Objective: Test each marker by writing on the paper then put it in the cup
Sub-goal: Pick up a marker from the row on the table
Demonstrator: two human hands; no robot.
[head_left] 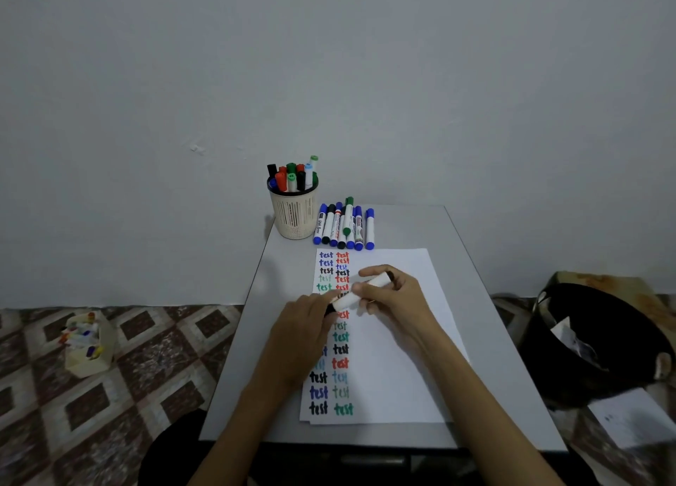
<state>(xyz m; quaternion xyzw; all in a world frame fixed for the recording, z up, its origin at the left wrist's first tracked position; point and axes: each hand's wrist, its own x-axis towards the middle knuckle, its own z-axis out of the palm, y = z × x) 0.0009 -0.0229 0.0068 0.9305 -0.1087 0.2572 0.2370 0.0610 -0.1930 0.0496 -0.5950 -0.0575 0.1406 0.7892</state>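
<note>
Wall (329, 65): plain grey behind the paper (376, 394), nothing I need to worry about.
Floor (146, 394): patterned tiles, left of the paper and lower down.
Table (409, 226): small grey top with the paper lying along its middle.
Bin (600, 339): black, on the floor right of the paper, well apart.
Paper: two columns of "test" down its left side, and the right half is blank, so there's room to write.
Right hand (397, 295): over the paper's upper middle, fingers curled round the white barrel of the marker (345, 301).
Left hand (303, 334): over the paper's written columns, fingertips pinching the black cap end. Can't tell if the cap is seated or coming off.
Cup (294, 217): past the paper's top left corner and crowded with markers, so I reckon dropping one in means finding a gap.
Spare markers (344, 226): a row just past the paper's top edge, packed side by side. A bump could set them rolling.
Floor box (89, 346): far left of the paper, small coloured bits inside, not in the way.
Marker handling: it's held slanted above the paper. My guess is light, stiff, smooth plastic, a bit slippery. Grab mid-barrel, not the cap, which might pop off.
</note>
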